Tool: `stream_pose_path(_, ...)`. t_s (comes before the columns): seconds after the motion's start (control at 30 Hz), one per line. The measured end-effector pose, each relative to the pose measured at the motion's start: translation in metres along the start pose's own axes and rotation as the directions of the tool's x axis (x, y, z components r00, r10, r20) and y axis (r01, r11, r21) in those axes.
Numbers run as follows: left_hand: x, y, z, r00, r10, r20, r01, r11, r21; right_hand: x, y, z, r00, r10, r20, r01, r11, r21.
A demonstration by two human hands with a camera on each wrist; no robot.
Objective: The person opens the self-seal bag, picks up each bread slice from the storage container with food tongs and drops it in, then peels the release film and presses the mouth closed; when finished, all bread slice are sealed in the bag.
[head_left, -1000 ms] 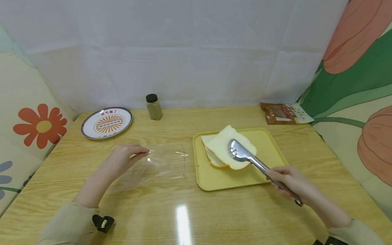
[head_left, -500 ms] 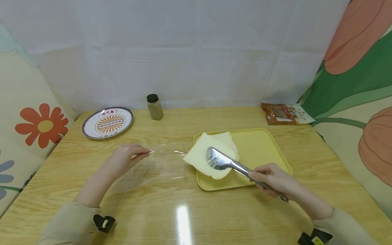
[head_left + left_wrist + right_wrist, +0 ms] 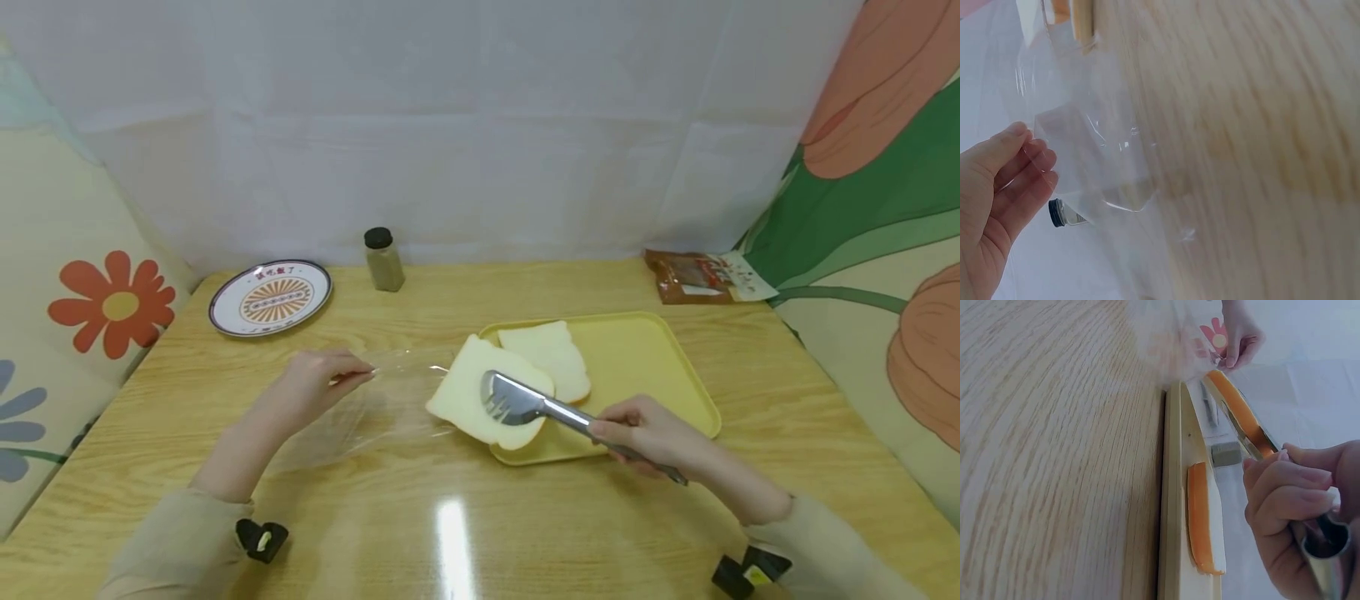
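Note:
My right hand grips metal tongs, which clasp a slice of bread between their ends. In the right wrist view that slice is lifted and tilted, its orange crust towards the camera. It overlaps the left edge of the yellow tray and the mouth side of a clear plastic bag. With thumb and fingertips my left hand pinches the bag's upper layer, raising it from the table. A second slice of bread lies on the tray, partly behind the held one.
A patterned plate stands at the back left, next to a black-capped jar. At the back right lies a brown food packet. A white cloth hangs behind the wooden table.
My right hand has moved left with the tongs, carrying the upper slice off the other slice towards the bag. My left hand has stayed nearly in place, pinching the bag.

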State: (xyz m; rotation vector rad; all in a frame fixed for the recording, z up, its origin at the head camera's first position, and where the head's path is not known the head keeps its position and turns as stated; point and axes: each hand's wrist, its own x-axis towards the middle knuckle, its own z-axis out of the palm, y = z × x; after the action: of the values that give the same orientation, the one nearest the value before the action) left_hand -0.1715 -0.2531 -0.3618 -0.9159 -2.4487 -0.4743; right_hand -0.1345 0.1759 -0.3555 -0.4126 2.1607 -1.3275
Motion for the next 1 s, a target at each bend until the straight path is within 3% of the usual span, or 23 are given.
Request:
stream_pose_path(0.37,0.002,-0.001,0.004,1.000,0.024,-0.004,-0.024,1.000,0.011,0.006,-0.003,0.003,0.999,0.012,0.034,-0.011,1.000,-0.030)
stream_pose_path(1.0,0.001,0.002,0.005,1.000,0.026,0.008,-0.025,0.999,-0.026,0.036,-0.007,-0.002,0.981,0.025,0.194,-0.034,0.999,0.041)
